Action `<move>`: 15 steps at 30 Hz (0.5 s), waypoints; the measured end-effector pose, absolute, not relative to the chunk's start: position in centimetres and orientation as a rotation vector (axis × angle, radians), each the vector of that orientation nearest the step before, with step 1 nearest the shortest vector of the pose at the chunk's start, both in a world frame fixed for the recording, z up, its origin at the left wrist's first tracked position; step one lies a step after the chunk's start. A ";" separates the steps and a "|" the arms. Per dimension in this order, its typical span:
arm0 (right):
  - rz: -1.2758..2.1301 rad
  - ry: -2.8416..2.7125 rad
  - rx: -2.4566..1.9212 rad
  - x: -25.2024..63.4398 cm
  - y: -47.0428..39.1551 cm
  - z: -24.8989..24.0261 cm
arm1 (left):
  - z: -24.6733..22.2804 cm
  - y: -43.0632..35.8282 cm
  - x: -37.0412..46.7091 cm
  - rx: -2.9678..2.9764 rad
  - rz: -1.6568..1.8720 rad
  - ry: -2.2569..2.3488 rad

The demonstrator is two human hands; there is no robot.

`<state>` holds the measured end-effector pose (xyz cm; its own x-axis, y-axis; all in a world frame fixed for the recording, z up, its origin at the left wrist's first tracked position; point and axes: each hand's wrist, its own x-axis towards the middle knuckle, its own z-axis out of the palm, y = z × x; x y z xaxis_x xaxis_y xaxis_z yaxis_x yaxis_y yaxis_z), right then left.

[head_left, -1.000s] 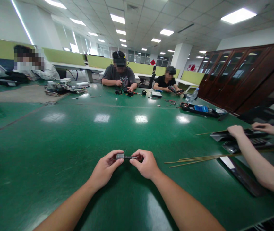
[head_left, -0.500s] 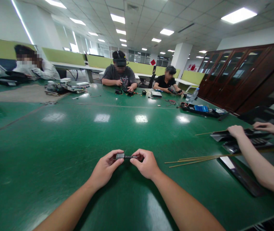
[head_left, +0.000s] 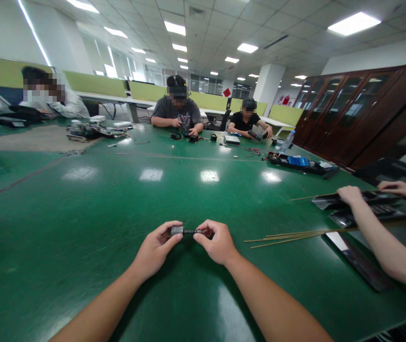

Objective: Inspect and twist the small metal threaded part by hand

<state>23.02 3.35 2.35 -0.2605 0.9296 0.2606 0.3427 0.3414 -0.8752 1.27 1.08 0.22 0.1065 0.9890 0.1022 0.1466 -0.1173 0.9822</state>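
A small grey metal cylinder with a thin dark shaft point(head_left: 188, 232) is held level between my two hands, just above the green tabletop point(head_left: 124, 199). The thumb and fingers of my left hand point(head_left: 156, 248) are closed round the thick cylinder end. My right hand point(head_left: 217, 241) pinches the far end of the shaft, which its fingers partly cover. Between the fingertips a short stretch of the shaft shows. The piece is too small for me to tell its exact kind.
Thin brass-coloured rods point(head_left: 281, 235) lie to the right, beside a dark flat strip point(head_left: 358, 261) and black packets point(head_left: 363, 216) under another person's hands point(head_left: 351, 194). Farther back are a black tray point(head_left: 295, 163), a bottle point(head_left: 288, 140), electronic parts point(head_left: 85, 128) and two co-workers handling dark devices.
My hands stay almost in place; the cylinder has shifted very slightly left. At the back right, a co-worker's arm and the dark device have moved a little.
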 end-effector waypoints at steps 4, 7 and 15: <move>0.905 -1.777 -1.118 23.0 3.4 2.3 | 0.1 1.1 1.2 1.443 1.144 1.187; 0.904 -1.778 -1.111 23.0 3.4 2.2 | 0.1 1.1 1.1 1.438 1.147 1.187; 0.903 -1.774 -1.108 23.1 3.5 2.2 | 0.4 1.0 1.1 1.433 1.154 1.206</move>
<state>23.10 3.45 2.22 -0.2591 0.9262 0.2740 0.3236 0.3505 -0.8789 1.11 1.00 0.36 0.0857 0.9914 0.0994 0.1426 -0.1109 0.9835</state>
